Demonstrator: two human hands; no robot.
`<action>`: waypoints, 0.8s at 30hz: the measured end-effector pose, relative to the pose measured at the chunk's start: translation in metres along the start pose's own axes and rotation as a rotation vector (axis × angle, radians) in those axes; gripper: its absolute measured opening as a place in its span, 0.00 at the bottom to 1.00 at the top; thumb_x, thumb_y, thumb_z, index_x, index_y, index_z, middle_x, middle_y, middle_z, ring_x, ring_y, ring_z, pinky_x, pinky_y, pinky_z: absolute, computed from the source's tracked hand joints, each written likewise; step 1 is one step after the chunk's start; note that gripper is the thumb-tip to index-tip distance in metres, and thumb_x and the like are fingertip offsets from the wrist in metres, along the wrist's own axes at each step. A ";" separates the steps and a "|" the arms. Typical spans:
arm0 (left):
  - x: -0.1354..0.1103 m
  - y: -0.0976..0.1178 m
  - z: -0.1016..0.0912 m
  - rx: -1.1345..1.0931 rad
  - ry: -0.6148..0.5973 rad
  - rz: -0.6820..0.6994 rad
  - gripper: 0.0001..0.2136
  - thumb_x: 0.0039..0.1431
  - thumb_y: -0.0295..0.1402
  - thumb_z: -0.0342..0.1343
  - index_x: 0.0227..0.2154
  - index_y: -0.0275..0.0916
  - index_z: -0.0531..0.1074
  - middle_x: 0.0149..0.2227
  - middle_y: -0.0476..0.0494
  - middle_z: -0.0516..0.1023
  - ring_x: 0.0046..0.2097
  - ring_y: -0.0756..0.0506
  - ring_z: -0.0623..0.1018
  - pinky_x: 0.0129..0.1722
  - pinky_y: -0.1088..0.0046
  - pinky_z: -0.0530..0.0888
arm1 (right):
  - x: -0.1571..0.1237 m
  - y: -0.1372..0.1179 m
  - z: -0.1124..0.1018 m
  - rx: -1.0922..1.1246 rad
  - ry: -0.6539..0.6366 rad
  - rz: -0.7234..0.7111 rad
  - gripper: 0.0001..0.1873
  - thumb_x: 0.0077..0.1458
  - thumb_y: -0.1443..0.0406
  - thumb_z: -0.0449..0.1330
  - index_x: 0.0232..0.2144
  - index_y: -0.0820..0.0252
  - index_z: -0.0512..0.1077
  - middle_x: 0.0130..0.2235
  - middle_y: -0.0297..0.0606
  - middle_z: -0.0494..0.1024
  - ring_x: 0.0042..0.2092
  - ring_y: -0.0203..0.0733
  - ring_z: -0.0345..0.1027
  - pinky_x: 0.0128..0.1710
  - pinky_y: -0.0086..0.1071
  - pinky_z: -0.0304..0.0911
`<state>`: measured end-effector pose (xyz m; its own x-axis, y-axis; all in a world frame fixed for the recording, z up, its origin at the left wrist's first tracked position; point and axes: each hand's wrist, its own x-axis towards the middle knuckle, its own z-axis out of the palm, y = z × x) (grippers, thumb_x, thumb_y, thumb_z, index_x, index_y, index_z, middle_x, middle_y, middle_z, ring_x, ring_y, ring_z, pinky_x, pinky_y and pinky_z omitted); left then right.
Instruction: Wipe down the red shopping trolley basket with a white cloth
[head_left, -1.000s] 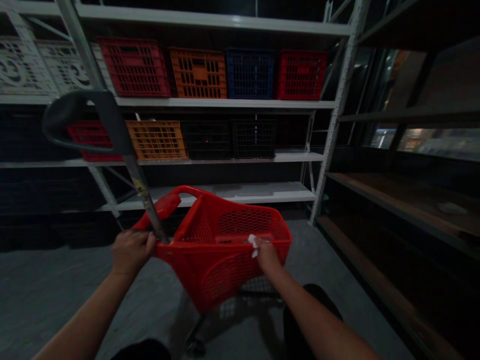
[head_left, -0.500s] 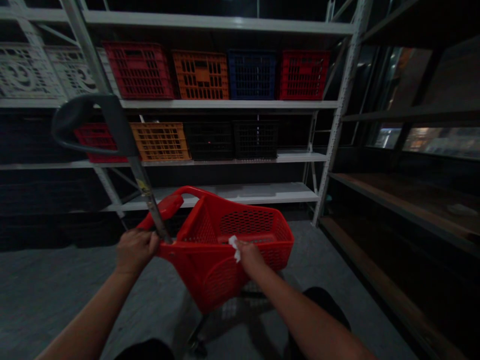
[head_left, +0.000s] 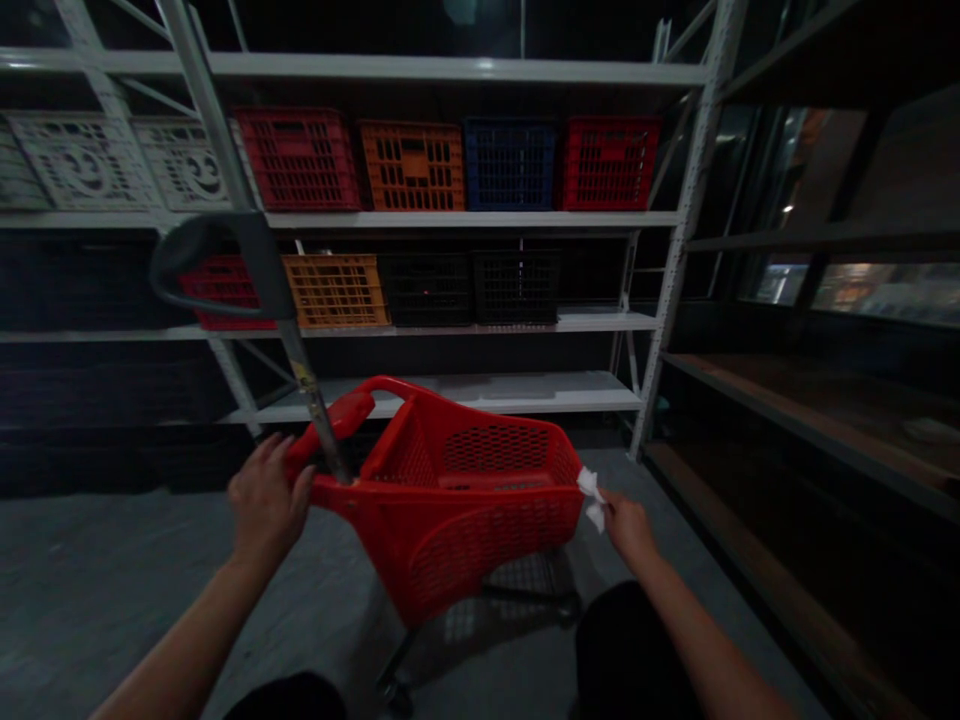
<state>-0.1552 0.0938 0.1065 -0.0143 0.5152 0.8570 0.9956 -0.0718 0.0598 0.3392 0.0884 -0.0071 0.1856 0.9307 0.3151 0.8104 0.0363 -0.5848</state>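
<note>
Here, the red plastic shopping cart (head_left: 465,520) stands straight ahead of the person, between the two hands, with its mesh-sided basket angled toward the lower right. The right hand (head_left: 626,530) is outside the basket's far corner, its thumb and fingers pressed together in a pinch on a small white tissue (head_left: 591,497) (it could be paper or cloth, too small to tell), and that white scrap sits right against the corner of the rim. Across the basket, the left hand (head_left: 266,505) has its fingers (head_left: 262,465) spread and loosely curved, closed around nothing, just beside the cart's red handle (head_left: 341,417); whether the fingertips actually touch it cannot be told from this view. A grey metal pole (head_left: 311,395) rises from the cart near that hand and ends in a black looped grip (head_left: 217,262). Beyond the cart, a white steel shelving rack (head_left: 480,218) holds a row of red, orange and blue plastic crates (head_left: 510,165) above a row of red, orange and black crates (head_left: 336,290), with white lattice panels (head_left: 82,160) at the upper left. Dark wooden shelves (head_left: 810,420) line the right side, above a grey concrete floor (head_left: 112,590)
</note>
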 end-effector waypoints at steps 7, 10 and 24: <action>-0.093 0.104 -0.026 -0.479 -0.249 0.123 0.32 0.49 0.42 0.56 0.57 0.46 0.51 0.59 0.38 0.56 0.59 0.38 0.61 0.55 0.55 0.64 | -0.064 -0.097 0.027 0.351 -0.218 -0.328 0.16 0.51 0.67 0.53 0.42 0.60 0.74 0.42 0.42 0.77 0.43 0.44 0.71 0.46 0.35 0.63; -0.134 0.147 -0.023 -0.616 -0.438 0.050 0.39 0.45 0.39 0.59 0.59 0.45 0.46 0.61 0.38 0.56 0.60 0.39 0.61 0.55 0.58 0.65 | -0.085 -0.139 0.031 0.514 -0.327 -0.388 0.15 0.50 0.68 0.55 0.40 0.57 0.75 0.40 0.38 0.78 0.42 0.42 0.71 0.45 0.33 0.62; -0.165 0.169 -0.050 -0.794 -1.037 -0.218 0.12 0.50 0.38 0.50 0.38 0.46 0.73 0.35 0.47 0.79 0.40 0.45 0.76 0.41 0.74 0.71 | -0.037 -0.156 -0.025 0.525 -0.164 -0.626 0.05 0.44 0.64 0.64 0.23 0.59 0.71 0.36 0.37 0.73 0.40 0.40 0.67 0.43 0.33 0.61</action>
<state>0.0111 -0.0462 0.0013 0.2643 0.9641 0.0272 0.6526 -0.1995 0.7310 0.2200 0.0387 0.0907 -0.3297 0.7217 0.6087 0.3647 0.6921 -0.6229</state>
